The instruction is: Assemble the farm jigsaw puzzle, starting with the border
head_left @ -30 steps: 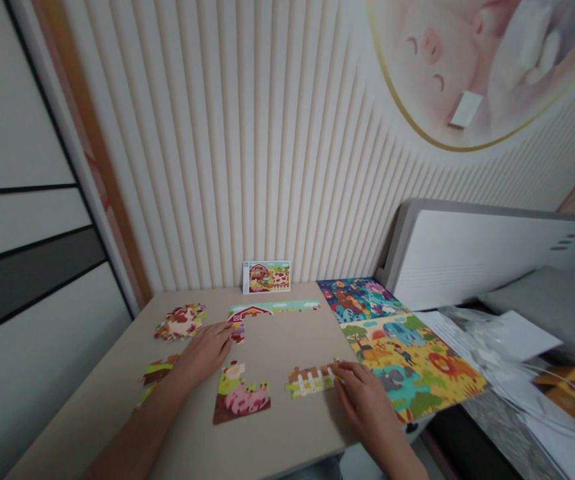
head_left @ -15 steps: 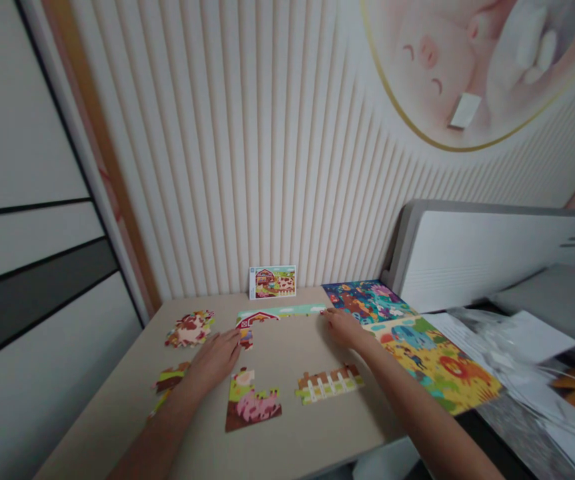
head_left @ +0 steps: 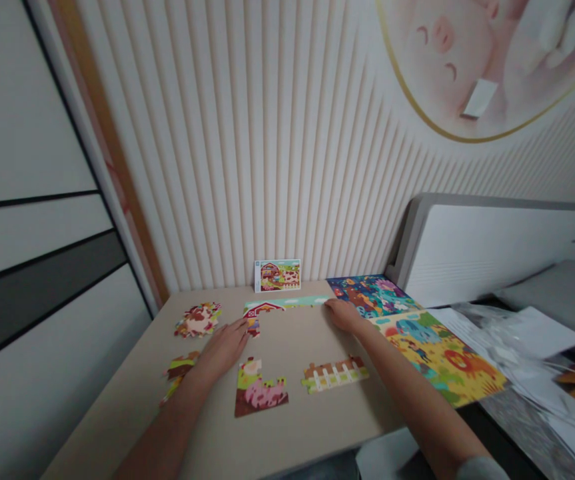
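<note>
My left hand (head_left: 227, 341) lies flat, fingers stretched out, its fingertips on the left edge piece of the puzzle below the barn roof. A joined strip of sky and red barn roof (head_left: 267, 307) runs along the back. At its right end my right hand (head_left: 343, 315) has its fingers bent together on a puzzle piece, mostly hidden beneath them. Nearer me lie a joined pig section (head_left: 262, 395) and a joined white fence section (head_left: 334, 375). Left of my left hand is a pile of loose puzzle pieces (head_left: 198, 320); more pieces (head_left: 181, 367) are partly covered by my left forearm.
A picture card (head_left: 278, 276) of the farm scene leans against the ribbed wall. On the right lie a dark blue finished puzzle (head_left: 371, 295) and a yellow animal puzzle (head_left: 447, 360). Beyond them are papers, clear plastic and cables (head_left: 507, 353). The table's front edge is close to me.
The camera view has shifted slightly. My right fingers have bent down onto the strip's right end, covering the small red spot seen at their tips before. My left hand stays at the left edge piece.
</note>
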`<state>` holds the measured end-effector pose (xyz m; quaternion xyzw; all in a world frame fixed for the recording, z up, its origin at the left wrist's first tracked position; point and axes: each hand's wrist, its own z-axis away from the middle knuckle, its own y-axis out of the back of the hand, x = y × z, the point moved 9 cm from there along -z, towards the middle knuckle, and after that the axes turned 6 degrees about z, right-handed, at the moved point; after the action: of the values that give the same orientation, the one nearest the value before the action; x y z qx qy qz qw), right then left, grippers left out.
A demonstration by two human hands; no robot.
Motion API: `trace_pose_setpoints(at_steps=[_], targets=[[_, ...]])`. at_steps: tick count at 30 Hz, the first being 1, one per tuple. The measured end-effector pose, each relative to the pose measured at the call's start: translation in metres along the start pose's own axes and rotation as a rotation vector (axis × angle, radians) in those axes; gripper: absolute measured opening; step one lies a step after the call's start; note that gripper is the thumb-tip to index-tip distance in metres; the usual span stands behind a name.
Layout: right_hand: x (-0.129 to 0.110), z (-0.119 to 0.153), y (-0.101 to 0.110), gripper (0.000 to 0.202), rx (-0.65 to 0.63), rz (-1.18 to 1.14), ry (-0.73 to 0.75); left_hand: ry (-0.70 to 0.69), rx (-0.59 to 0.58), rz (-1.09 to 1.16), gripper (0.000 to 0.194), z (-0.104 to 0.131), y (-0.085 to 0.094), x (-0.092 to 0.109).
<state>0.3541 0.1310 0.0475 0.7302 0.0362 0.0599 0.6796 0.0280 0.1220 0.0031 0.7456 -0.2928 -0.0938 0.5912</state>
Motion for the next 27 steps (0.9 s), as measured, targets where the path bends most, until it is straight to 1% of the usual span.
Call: trace_pose_setpoints(at_steps=[3,5,7,9,11,13,15,16,17,19,20,22,24,27], targets=[[-0.004,0.01,0.016,0.046,0.049,-0.025,0.0,-0.02,0.0,-0.01,0.041,0.001,0.001,0.003],[-0.007,0.028,0.028,0.047,0.101,-0.041,-0.011,-0.027,-0.004,-0.01,0.041,0.0,0.005,0.006],[-0.012,0.06,0.035,0.047,0.15,-0.058,-0.014,-0.018,0.018,-0.01,0.041,0.0,0.017,0.01],[-0.023,0.101,0.033,0.044,0.185,-0.081,0.01,-0.001,0.061,-0.008,0.04,0.004,0.036,0.019],[-0.038,0.144,0.029,0.04,0.278,-0.158,0.061,-0.019,0.069,0.006,0.038,0.018,0.052,0.038],[-0.05,0.179,0.02,0.039,0.356,-0.2,0.07,-0.099,0.005,0.042,0.034,0.044,0.058,0.069],[-0.059,0.199,0.009,0.037,0.404,-0.229,0.059,-0.193,-0.027,0.077,0.032,0.077,0.057,0.103],[-0.062,0.203,0.006,0.036,0.42,-0.245,0.051,-0.236,-0.017,0.09,0.034,0.095,0.055,0.119],[-0.065,0.205,0.004,0.035,0.429,-0.261,0.043,-0.254,0.001,0.095,0.039,0.11,0.052,0.131],[-0.067,0.203,0.002,0.033,0.43,-0.283,0.033,-0.269,0.04,0.09,0.053,0.134,0.044,0.147],[-0.068,0.202,0.002,0.033,0.427,-0.286,0.029,-0.267,0.062,0.084,0.056,0.141,0.04,0.151],[-0.067,0.2,0.003,0.034,0.425,-0.281,0.022,-0.239,0.08,0.08,0.058,0.148,0.033,0.154],[-0.066,0.199,0.002,0.034,0.422,-0.271,0.019,-0.204,0.074,0.089,0.056,0.147,0.03,0.153],[-0.064,0.199,-0.003,0.035,0.409,-0.251,0.027,-0.174,0.078,0.107,0.052,0.145,0.035,0.154]])
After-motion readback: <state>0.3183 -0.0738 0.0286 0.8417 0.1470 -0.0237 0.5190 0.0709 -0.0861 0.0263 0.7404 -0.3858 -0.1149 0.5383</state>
